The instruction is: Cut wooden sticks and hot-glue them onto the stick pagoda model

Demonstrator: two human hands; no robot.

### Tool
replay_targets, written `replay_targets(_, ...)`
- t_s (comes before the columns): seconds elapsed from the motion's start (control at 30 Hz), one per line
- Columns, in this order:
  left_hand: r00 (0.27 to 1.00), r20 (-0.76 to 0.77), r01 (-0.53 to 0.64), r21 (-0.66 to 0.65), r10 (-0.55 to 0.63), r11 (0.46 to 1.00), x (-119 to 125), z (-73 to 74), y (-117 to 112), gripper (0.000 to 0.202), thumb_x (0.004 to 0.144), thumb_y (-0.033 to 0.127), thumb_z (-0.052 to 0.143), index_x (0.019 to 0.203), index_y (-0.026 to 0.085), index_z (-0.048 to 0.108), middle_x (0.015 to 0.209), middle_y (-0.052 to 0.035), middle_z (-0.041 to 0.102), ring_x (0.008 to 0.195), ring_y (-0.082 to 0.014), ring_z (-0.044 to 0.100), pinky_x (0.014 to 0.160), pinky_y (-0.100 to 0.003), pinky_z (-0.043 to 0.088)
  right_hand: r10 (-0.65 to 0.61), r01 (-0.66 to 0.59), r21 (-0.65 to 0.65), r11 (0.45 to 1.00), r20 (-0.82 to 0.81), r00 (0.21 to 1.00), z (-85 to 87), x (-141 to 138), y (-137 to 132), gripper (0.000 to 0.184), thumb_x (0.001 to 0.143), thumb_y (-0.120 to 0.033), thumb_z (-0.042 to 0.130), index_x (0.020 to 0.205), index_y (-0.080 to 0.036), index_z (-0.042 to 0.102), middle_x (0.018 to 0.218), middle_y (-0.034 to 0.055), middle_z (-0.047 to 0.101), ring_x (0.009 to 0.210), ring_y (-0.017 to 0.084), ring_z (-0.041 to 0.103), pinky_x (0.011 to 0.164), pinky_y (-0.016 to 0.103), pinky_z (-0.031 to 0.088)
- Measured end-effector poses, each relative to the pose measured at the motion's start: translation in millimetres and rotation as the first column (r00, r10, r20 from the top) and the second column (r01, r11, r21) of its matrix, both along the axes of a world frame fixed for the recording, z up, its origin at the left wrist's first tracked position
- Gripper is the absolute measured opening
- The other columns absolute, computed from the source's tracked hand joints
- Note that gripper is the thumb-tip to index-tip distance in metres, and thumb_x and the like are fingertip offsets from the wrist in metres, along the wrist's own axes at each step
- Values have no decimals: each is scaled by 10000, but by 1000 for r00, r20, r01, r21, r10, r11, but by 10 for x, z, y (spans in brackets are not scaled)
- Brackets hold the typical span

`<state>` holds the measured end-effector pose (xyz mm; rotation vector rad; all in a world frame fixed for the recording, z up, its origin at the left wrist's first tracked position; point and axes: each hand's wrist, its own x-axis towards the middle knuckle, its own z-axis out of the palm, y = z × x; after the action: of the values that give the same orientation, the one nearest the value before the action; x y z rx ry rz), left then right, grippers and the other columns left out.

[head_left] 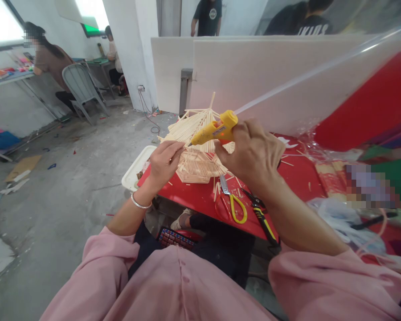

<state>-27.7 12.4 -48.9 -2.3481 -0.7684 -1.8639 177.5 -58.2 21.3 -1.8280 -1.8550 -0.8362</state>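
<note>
My right hand (254,154) is wrapped round a yellow hot glue gun (214,129), with a long clear glue stick (307,80) running out of its back end. The nozzle points down and left, close to the fingertips of my left hand (166,162). Those fingers are pinched together; whatever is between them is too small to make out. Just beyond both hands stands a model built of thin wooden sticks (200,167), with a sloping stick roof (190,129). The glue gun and my hands hide part of it.
On the red table (194,195) lie yellow-handled scissors (234,200), black-and-yellow pliers (263,220) and loose sticks. A white tray (133,171) sits at the left edge, plastic bags (345,223) at the right. White boards (254,84) stand behind. Other people are farther back.
</note>
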Motion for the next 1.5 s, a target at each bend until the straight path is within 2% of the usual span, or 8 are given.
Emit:
replay_targets(0.4, 1000, -19, -13, 18, 13, 1000, -10, -17, 4, 131, 959, 208, 575, 971, 173, 700, 909, -65, 752, 871, -138, 699, 778, -276, 574, 52, -40, 48, 998, -256, 965, -447, -27, -408, 375, 937, -553, 505, 866, -198, 601, 762, 61, 626, 701, 185, 562, 566, 285, 278)
replay_targets(0.63, 997, -70, 17, -52, -20, 998, -56, 18, -9, 155, 965, 205, 555, 1010, 181, 701, 962, -70, 749, 922, -154, 696, 815, -303, 567, -13, 29, 18, 999, -568, 823, -827, -53, -734, 417, 861, -617, 582, 751, -217, 546, 709, 53, 609, 645, 198, 563, 581, 299, 350)
replay_targets(0.87, 997, -78, 25, -21, -27, 999, -34, 22, 7, 148, 949, 172, 572, 1018, 188, 702, 948, -53, 742, 892, -137, 691, 793, -276, 560, -232, 19, -301, 953, -692, 684, -968, 563, -1043, 514, 815, -696, 536, 640, -230, 411, 597, -12, 489, 552, 138, 438, 559, 285, 332)
replay_targets(1.03, 995, -76, 67, -29, -69, 997, -19, 36, 8, 190, 955, 177, 561, 1070, 208, 708, 959, -52, 725, 903, -144, 679, 807, -283, 554, -454, -11, -582, 813, -646, 614, -1223, 1177, -1001, 514, 823, -703, 472, 743, -209, 589, 671, 45, 619, 651, 195, 566, 633, 310, 391)
replay_targets(1.23, 995, -97, 5, 11, -4, 1000, -24, 61, 11, 174, 964, 193, 551, 1007, 207, 719, 901, -45, 719, 856, -133, 674, 769, -275, 555, -535, 18, -685, 728, -552, 639, -1578, 1588, -795, 472, 822, -636, 473, 760, -204, 652, 799, 131, 682, 717, 256, 605, 639, 346, 404)
replay_targets(1.3, 995, -101, -6, 9, 7, 1000, -27, 57, 13, 181, 968, 188, 542, 1002, 206, 719, 899, -44, 721, 854, -131, 676, 765, -276, 559, -501, 84, -639, 765, -508, 700, -1606, 1573, -800, 470, 819, -630, 485, 689, -208, 645, 702, 120, 637, 612, 233, 542, 577, 340, 350)
replay_targets(1.37, 995, -102, -6, 15, 8, 1000, -32, 51, 13, 181, 964, 176, 543, 1000, 204, 718, 900, -45, 722, 857, -130, 679, 764, -275, 561, -407, 175, -460, 870, -470, 783, -1549, 1469, -833, 456, 834, -621, 501, 687, -219, 657, 684, 128, 614, 601, 244, 516, 565, 352, 306)
replay_targets(1.5, 995, -95, 11, 18, -9, 1000, -38, 46, 12, 176, 956, 152, 551, 998, 200, 714, 905, -46, 719, 855, -128, 675, 757, -269, 558, -185, 165, -85, 983, -477, 859, -1231, 1016, -823, 345, 917, -547, 476, 841, -303, 708, 849, 140, 667, 815, 323, 597, 664, 424, 372)
